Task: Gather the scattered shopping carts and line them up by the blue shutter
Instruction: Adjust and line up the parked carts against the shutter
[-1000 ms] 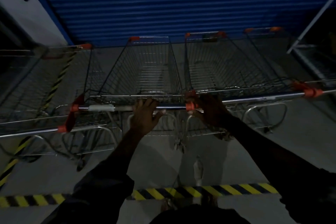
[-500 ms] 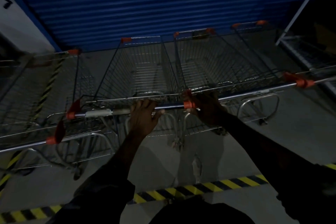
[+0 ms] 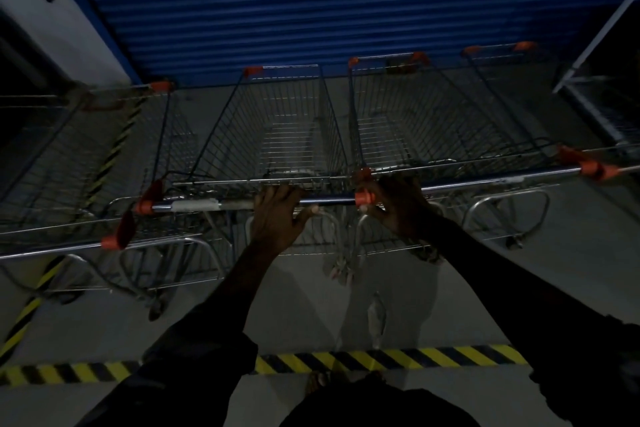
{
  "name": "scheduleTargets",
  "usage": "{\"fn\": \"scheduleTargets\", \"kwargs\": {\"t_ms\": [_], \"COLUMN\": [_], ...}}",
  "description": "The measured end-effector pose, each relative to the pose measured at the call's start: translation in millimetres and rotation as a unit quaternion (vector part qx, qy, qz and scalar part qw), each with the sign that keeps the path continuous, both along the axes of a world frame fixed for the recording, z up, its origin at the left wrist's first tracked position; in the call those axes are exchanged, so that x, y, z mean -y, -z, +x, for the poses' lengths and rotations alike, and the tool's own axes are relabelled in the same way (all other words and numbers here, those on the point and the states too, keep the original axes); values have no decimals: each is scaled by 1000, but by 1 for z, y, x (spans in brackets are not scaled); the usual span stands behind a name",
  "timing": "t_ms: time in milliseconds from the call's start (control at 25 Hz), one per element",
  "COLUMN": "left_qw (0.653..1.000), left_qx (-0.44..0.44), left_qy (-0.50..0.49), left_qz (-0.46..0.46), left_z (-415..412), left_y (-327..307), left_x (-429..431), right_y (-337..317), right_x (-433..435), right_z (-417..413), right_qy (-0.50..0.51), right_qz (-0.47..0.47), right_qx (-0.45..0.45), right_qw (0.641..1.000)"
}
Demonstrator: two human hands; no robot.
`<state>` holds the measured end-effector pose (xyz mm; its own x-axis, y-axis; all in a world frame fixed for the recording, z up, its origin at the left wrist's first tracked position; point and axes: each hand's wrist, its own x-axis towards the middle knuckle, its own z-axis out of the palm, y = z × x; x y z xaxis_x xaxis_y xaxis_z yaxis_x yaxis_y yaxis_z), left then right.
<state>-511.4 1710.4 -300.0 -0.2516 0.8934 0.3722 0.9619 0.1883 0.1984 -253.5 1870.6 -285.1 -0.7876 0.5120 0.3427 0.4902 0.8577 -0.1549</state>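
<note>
I look down through the head camera onto a dim concrete floor. Wire shopping carts stand side by side, noses toward the blue shutter [image 3: 294, 0], which fills the top of the view.

The left hand [image 3: 277, 218] grips the middle cart handle [image 3: 194, 206], a chrome bar with orange ends. Its fingers curl over the top of the bar and the thumb reaches out to the right beneath it. The middle cart [image 3: 277, 135] sits straight ahead, its front rim near the foot of the shutter.

The right hand [image 3: 394, 208] is curled over the left end of the right cart handle [image 3: 502, 178], just beside the orange end cap [image 3: 362, 199] of the middle cart handle. This hand lies in deep shadow, so I cannot make out its separate fingers. The right cart [image 3: 433, 121] stands close against the middle cart; I cannot tell whether the baskets touch.

A far cart [image 3: 498, 80] shows beyond the right cart, its orange corners by the shutter. A left cart [image 3: 69, 156] stands at the left edge, its handle slanting across the lower left.

Both arms wear dark sleeves [image 3: 194, 357]. Yellow-and-black hazard tape [image 3: 398, 359] crosses the floor beneath the arms, and a foot [image 3: 317, 381] shows just below it.
</note>
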Motion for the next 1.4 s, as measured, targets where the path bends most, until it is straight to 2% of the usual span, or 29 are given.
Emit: {"fn": "scheduleTargets", "kwargs": {"t_ms": [200,280,400,640,800,920,1120,1200,1320,1400], "left_qw": [999,996,994,991,980,975,973,975,979,978], "left_qx": [36,71,102,-4,-4,-12,-20,-11,5,58], "left_qy": [29,55,39,-82,-157,-166,-206,-213,-206,-199], "left_qz": [-23,-14,10,101,120,146,100,62,-4,-17], "left_z": [2,4,5,-56,-135,-194,-302,-335,-356,-357], "left_y": [-7,-13,-22,-42,-56,-62,-36,-15,7,8], "left_x": [6,16,44,112,162,208,286,307,315,309], "right_y": [3,2,0,-18,-36,-39,-41,-33,-9,-3], "right_x": [9,18,48,117,169,209,269,287,299,298], "right_z": [1,-1,-15,-97,-178,-244,-344,-376,-408,-415], "right_qy": [24,27,37,-58,-72,-83,-115,-124,-121,-92], "right_qz": [8,13,21,2,0,-10,-34,-41,-67,-91], "right_qx": [-14,-49,-55,-108,-102,-113,-75,-35,38,44], "right_qw": [1000,998,998,992,992,990,990,991,990,991]}}
